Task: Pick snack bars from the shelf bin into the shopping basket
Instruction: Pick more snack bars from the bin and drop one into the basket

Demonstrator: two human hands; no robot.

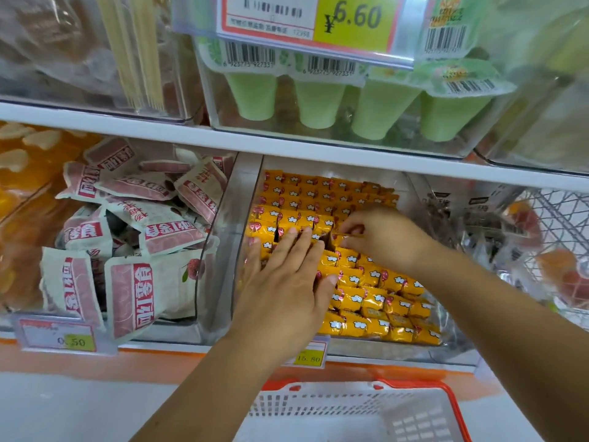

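Both hands in bin (251, 193): left hand (287, 275) flat on snack bars (366, 282); right hand (379, 237) pinches bar (339, 240).

Glossy foil snack bars (366, 279); clear plastic bin (223, 237); perforated plastic basket (350, 406).

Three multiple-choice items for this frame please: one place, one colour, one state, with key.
1. Where is the basket? A) below the bin B) on the top shelf C) inside the bin
2. The wrappers of the bars are A) green B) yellow C) blue
3. The left hand is A) flat on the bars B) gripping the basket C) out of view
Key: 1 A, it shows under the bin's front; 2 B, yellow fills the bin; 3 A, its straight fingers lie on the bars.
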